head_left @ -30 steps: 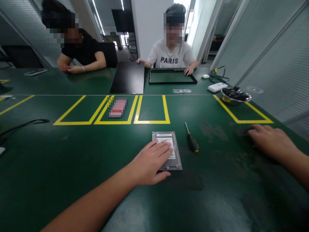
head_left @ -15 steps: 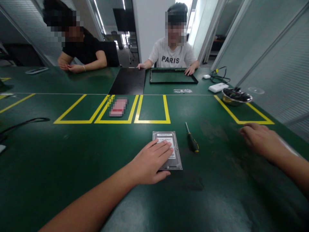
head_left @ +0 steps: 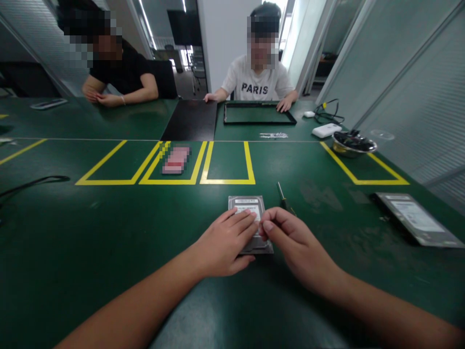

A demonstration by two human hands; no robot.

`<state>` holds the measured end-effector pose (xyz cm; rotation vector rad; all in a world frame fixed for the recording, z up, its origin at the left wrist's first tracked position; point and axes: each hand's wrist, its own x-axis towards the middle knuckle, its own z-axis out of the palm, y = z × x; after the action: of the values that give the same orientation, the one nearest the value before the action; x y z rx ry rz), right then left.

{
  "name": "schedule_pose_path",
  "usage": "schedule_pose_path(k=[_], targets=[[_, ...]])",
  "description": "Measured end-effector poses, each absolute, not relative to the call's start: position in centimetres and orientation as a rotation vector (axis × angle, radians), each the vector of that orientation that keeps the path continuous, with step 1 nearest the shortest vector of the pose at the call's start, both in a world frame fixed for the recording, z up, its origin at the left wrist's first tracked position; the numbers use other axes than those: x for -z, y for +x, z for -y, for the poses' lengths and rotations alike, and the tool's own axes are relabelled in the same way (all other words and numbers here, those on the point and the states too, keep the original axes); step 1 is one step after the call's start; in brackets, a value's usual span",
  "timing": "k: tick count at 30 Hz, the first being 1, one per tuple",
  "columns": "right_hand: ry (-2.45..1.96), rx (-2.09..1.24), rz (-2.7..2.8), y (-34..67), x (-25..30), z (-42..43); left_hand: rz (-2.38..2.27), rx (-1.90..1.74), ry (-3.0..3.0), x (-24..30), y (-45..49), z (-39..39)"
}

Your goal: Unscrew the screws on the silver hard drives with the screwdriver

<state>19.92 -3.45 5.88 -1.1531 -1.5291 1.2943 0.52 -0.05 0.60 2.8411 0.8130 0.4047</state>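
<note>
Flat across a hard drive [head_left: 250, 248] lies my left hand [head_left: 227, 240], fingers stretched out over its white label. The drive rests on the green table, label side up. At the drive's right edge is my right hand [head_left: 300, 247], thumb and fingertips pinched together; whether something small sits between them I cannot make out. Just behind the right hand is a screwdriver [head_left: 282, 194], its shaft pointing away and most of its handle hidden. Another labelled hard drive [head_left: 417, 218] lies at the far right of the table.
Yellow tape rectangles [head_left: 227, 182] mark the table, one holding a pinkish blurred object [head_left: 177, 160]. A metal bowl [head_left: 354, 151] of dark parts stands back right. Across sit two people, one touching a black panel [head_left: 191, 121] and black frame [head_left: 259, 122].
My right hand has come in from the far right to the near drive's edge, its fingers now pinched. The second drive at the right is now uncovered. My left hand stays put.
</note>
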Motion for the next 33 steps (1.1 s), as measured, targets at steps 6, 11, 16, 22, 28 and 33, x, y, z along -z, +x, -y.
schedule_pose_path(k=[6, 11, 16, 22, 28, 33], targets=[[-1.138, -1.153, 1.425, 19.1, -3.7, 2.2, -0.802, -0.444, 2.843, -0.7, 0.6, 0.0], [-1.201, -0.979, 1.544, 20.3, -2.2, 2.4, -0.666, -0.978, 2.805, -0.1, 0.4, 0.2], [-1.121, -0.913, 1.752, 20.1, -1.8, 3.3, -0.697, -1.528, 2.682, 0.1, 0.3, 0.9], [-0.931, -0.902, 1.878, 19.8, -1.9, 3.8, -0.647, -1.522, 2.69, -0.8, 0.4, 1.3], [-0.934, -1.113, 1.732, 19.7, -2.1, 4.1, -0.589, -1.472, 2.693, -1.2, 0.3, 1.5], [-0.982, -1.219, 1.622, 19.5, -2.1, 4.6, -0.615, -1.502, 2.618, -1.0, 0.1, 1.8]])
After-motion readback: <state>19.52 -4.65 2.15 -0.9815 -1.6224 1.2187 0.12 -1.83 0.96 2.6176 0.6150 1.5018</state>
